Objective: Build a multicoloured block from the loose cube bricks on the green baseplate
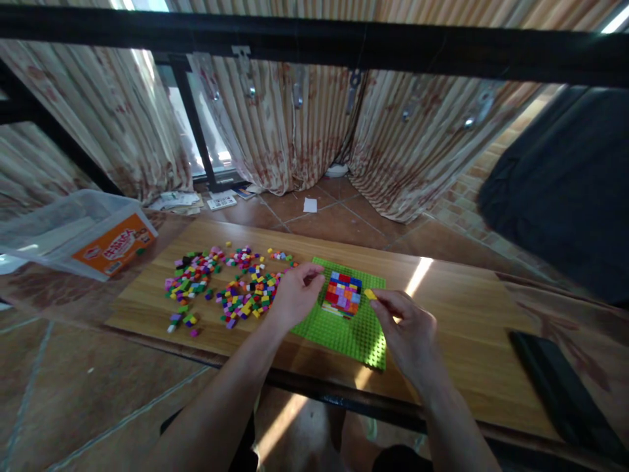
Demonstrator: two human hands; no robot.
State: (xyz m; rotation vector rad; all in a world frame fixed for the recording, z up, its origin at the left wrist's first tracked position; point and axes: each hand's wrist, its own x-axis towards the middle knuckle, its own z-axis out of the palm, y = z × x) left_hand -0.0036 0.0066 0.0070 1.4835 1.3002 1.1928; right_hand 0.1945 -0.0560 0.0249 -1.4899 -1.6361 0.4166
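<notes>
A green studded baseplate [363, 341] lies on the wooden board, with a block of stacked multicoloured bricks [343, 294] standing on it. My right hand [407, 324] is to the right of this stack and pinches a small yellow brick [370, 294] between thumb and fingertips. Over the plate's left edge hovers my left hand [299, 295], its fingers loosely curled with a gap between thumb and forefinger. I see nothing held in it. Left of that hand, many loose coloured bricks [250, 296] are spread in heaps.
A clear plastic tub [59, 229] with an orange label stands at the far left. The wooden board [457, 328] lies on a bench. Near its right end is a long black object [560, 387]. Striped curtains [275, 131] hang behind, below a dark horizontal bar [314, 39].
</notes>
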